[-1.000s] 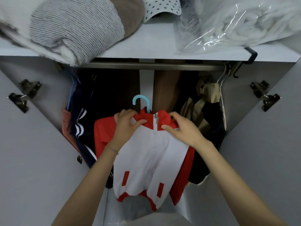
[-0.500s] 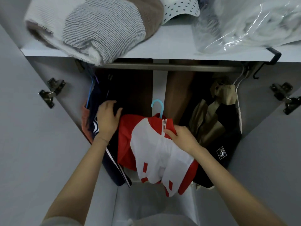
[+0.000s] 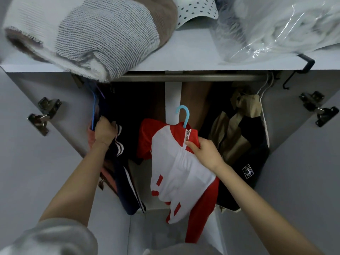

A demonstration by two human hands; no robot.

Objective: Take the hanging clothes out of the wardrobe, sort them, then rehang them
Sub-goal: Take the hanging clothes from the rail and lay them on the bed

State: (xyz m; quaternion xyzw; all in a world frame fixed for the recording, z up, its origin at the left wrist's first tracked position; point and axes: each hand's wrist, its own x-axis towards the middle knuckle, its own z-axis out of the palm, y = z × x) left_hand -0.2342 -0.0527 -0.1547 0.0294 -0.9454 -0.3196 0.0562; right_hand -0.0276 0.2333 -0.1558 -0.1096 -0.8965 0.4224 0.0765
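A red and white zip jacket [image 3: 176,168] on a light blue hanger [image 3: 184,115] is off the metal rail [image 3: 184,77]. My right hand [image 3: 204,152] grips it by the collar next to the zip. At the left, a dark navy garment with white stripes [image 3: 125,162] hangs on a blue hanger [image 3: 94,107], with a pink garment [image 3: 108,177] behind it. My left hand [image 3: 104,132] grips the navy garment near its shoulder. At the right, a tan and black garment [image 3: 239,142] hangs on a white wire hanger [image 3: 264,89].
The shelf [image 3: 184,61] above the rail carries a rolled striped blanket [image 3: 95,37], a dotted cap [image 3: 196,11] and bedding in clear plastic [image 3: 279,24]. A black hook [image 3: 301,70] hangs off the shelf edge. Both wardrobe doors [image 3: 36,172] stand open, hinges [image 3: 43,115] showing.
My left hand let go of the red and white jacket and moved left to grip the navy striped garment. My right hand keeps the jacket, now hanging from one hand.
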